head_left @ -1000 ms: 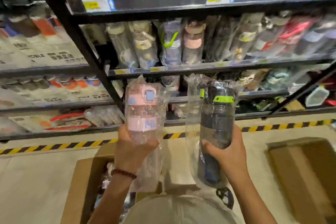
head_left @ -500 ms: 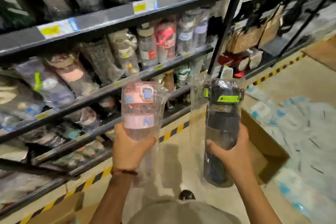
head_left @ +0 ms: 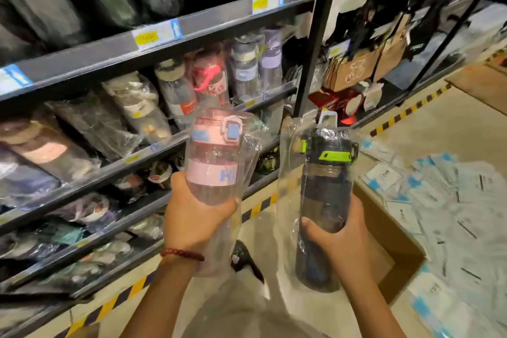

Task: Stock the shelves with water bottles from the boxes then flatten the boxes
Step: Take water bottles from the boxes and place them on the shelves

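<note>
Your left hand (head_left: 196,221) grips a bagged pink bottle (head_left: 216,155); just right, your right hand (head_left: 338,239) clasps a dark bottle (head_left: 325,192).

Both hands, left (head_left: 192,221) and right (head_left: 338,239), raised forward, fingers curled gripping.

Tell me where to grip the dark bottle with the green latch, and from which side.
Grip the dark bottle around its straight lower body, as the right hand does now, coming from the right. It stands upright; the lid and green latch are bulky, and the loose plastic sleeve bunches up there.
</note>
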Motion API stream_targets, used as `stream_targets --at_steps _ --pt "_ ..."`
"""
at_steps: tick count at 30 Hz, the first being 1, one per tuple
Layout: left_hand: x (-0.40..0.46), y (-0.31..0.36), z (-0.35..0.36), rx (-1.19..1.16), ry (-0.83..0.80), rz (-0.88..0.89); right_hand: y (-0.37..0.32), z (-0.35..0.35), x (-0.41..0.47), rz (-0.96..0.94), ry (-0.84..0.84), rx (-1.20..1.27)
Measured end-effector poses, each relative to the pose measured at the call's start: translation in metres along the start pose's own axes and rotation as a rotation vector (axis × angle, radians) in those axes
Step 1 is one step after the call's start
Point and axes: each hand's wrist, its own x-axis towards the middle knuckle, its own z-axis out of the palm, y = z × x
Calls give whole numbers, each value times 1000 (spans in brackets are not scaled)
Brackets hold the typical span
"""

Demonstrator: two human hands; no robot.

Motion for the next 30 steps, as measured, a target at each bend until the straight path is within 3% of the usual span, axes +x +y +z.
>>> stream_targets --at_steps 9,18,30 --pt "110 62 34 -79 42 73 -56 24 116 -128 41 -37" --pt "226 142 21 -158 107 226 -151 71 236 -289 26 62" --pt "335 208 13 -259 -55 143 -253 92 368 -277 -241 33"
